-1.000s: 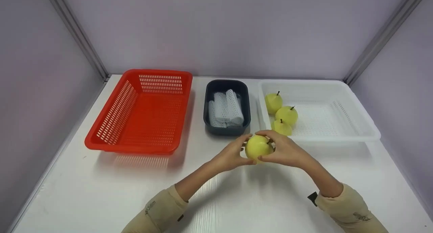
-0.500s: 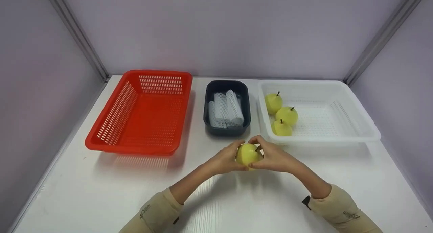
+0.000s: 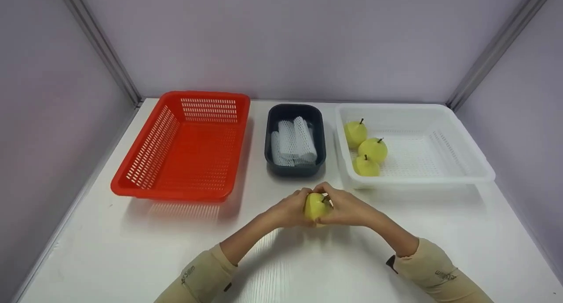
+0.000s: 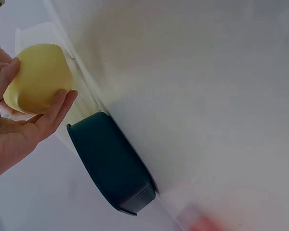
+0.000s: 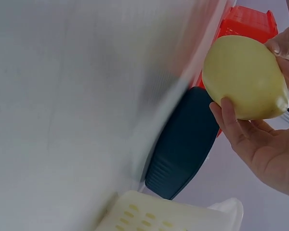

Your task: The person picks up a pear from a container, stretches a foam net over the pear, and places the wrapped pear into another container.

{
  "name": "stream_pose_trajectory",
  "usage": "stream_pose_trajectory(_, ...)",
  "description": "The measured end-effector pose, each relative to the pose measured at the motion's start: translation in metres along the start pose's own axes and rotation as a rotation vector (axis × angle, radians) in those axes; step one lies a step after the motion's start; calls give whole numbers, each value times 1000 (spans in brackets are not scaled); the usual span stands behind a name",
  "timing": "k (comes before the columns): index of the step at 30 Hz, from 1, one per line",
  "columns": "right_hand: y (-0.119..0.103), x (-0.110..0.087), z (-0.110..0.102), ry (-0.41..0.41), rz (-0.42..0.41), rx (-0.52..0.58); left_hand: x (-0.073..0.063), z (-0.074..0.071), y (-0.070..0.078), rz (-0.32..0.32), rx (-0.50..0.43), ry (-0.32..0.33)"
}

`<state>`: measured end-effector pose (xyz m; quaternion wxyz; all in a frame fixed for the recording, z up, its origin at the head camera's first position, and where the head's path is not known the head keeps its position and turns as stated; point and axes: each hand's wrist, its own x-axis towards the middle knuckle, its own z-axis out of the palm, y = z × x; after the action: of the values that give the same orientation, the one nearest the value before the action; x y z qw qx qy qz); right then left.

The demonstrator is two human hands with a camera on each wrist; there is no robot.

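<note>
Between both hands a yellow pear (image 3: 316, 206) is held above the table, its dark stem pointing to the upper right in the head view. The left hand (image 3: 290, 210) grips it from the left, fingers and thumb curved round its side. From the other side the right hand (image 3: 347, 207) grips it too, thumb in front and fingers behind. In the left wrist view the pear (image 4: 41, 79) rests against the fingers and thumb. The right wrist view shows the pear (image 5: 245, 77) on the right hand's fingertips, with its stem end toward the palm side.
A red basket (image 3: 176, 192) stands at the left. Behind the hands is a dark blue bin (image 3: 295, 171) holding several rolled white foam net sleeves (image 3: 289, 140). At the right stands a white basket (image 3: 431, 180) with three pears (image 3: 373, 151) along its left side.
Both hands have carried the pear left and toward the person, away from the white basket. The left hand has closed in round the pear's side. The baskets and bin have stayed put.
</note>
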<state>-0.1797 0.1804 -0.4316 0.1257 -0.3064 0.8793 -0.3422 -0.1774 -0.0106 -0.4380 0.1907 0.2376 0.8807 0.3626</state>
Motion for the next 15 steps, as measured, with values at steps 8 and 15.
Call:
stream_pose_trajectory(8,3,3,6,-34,0,4,0,3,-7,31,8,-2)
stream_pose_trajectory(15,3,4,9,-40,10,7,1,4,-10,28,12,-16)
